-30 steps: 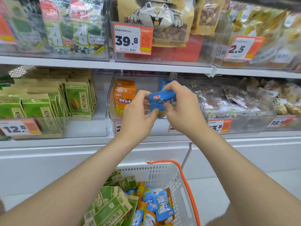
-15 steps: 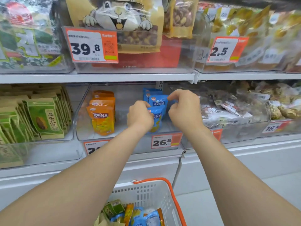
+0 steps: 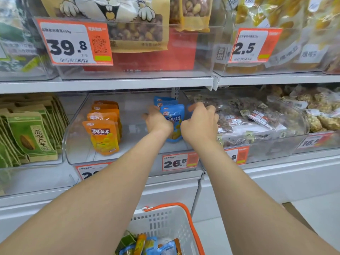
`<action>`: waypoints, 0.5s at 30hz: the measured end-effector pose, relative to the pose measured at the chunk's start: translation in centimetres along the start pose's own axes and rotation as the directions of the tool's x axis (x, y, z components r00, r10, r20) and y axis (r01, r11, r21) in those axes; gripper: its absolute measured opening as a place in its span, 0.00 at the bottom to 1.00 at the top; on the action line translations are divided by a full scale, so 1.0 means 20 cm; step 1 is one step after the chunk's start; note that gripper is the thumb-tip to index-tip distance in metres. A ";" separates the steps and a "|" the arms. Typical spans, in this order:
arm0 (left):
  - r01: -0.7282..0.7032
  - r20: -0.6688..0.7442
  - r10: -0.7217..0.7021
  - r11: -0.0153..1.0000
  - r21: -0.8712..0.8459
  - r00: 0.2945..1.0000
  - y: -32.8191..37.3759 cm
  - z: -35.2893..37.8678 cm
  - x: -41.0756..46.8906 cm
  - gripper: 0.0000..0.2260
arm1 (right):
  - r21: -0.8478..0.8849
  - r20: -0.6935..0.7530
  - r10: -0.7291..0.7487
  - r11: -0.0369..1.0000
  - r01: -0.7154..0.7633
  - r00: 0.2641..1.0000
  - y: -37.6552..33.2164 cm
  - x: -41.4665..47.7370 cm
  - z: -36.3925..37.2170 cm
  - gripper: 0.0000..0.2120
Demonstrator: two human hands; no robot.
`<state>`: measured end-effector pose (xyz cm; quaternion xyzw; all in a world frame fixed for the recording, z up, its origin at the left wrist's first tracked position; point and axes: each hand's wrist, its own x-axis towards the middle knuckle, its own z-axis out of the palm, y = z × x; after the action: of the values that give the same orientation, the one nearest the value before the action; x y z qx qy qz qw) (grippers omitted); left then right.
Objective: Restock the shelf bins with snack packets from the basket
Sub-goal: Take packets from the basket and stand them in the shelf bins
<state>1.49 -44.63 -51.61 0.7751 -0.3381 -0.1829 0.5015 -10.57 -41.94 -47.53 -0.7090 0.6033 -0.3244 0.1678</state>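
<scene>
Inside the clear shelf bin (image 3: pixel 77 155), a row of blue snack packets (image 3: pixel 173 116) stands upright on the right side. My left hand (image 3: pixel 157 121) grips the left edge of the front blue packet. Curled against that packet's right edge is my right hand (image 3: pixel 199 123), with a bit of blue showing behind its fingers. A row of orange snack packets (image 3: pixel 103 135) stands in the same bin to the left. Below, the white basket (image 3: pixel 165 223) with an orange handle holds green, orange and blue packets.
Green seed packets (image 3: pixel 31 137) fill the bin on the left. A bin of clear-wrapped snacks (image 3: pixel 257 118) sits to the right. The upper shelf (image 3: pixel 128 83) hangs close above the hands. Price tags (image 3: pixel 179 162) line the bin fronts.
Both hands carried the blue packet from in front of the shelf into the bin and stood it upright at the front of the blue row. The view moved closer.
</scene>
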 end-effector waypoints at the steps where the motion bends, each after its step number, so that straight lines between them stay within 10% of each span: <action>1: 0.005 -0.005 -0.005 1.000 -0.010 1.000 0.00 -0.01 -0.01 0.23 | 0.000 -0.002 -0.003 1.000 0.003 1.000 0.00 0.00 0.00 0.21; 9: 0.073 0.098 -0.075 0.997 0.019 0.992 0.02 -0.08 -0.06 0.31 | -0.050 -0.033 -0.035 0.998 0.033 0.999 0.02 -0.01 0.01 0.22; 15: -0.279 0.033 0.281 0.918 0.282 0.959 0.01 -0.27 -0.22 0.05 | -0.364 -0.046 -0.265 0.902 0.231 0.963 -0.11 -0.11 -0.02 0.18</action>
<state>1.70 -38.01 -49.43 0.7833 -0.4662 -0.0557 0.4074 -9.22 -39.20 -46.44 -0.7824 0.5640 -0.2620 -0.0343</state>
